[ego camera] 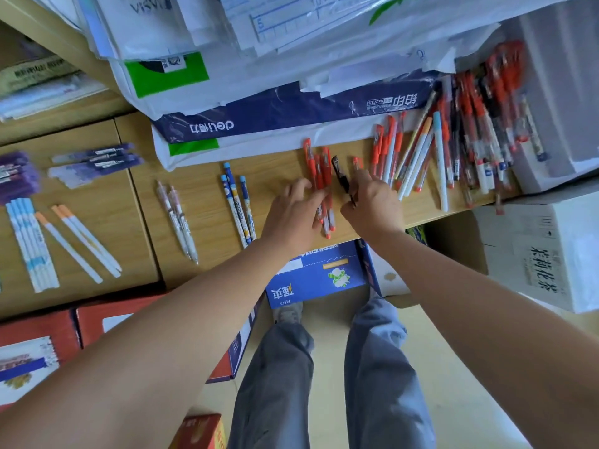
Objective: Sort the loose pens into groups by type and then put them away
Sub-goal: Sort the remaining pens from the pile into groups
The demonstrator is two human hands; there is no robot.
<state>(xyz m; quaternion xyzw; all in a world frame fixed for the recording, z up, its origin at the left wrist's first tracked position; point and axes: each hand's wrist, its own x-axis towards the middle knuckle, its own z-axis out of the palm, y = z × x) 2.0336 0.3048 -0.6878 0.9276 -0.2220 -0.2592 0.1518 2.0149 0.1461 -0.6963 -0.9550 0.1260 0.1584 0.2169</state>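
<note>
The red-capped clear plastic pens (319, 171) lie side by side in a neat row on the pale wood-grain tabletop (207, 189), just below the navy-wrapped paper ream (291, 111). The left hand (293, 212) rests on their lower ends, its fingers laid loosely across the barrels rather than wrapped round them. Just right of that row, the right hand (372, 205) pinches a slim black pen (340, 176) between thumb and curled fingers, cap end pointing up toward the ream (a lone red cap pokes out behind the knuckles; whether it is held I cannot tell).

At the ream's right end sprawls an unsorted heap of pens (470, 140). Most are red and glossy, a few are white with orange or pale-blue caps, and they overlap at all angles. Below the ream's left end lie three blue patterned pens (238, 205), then two white patterned pens (178, 218). Further left are white orange-capped pens (81, 241) and purple pens (97, 163), each group lying apart.

A blue printed cardboard box (317, 277) sits under the table edge.
</note>
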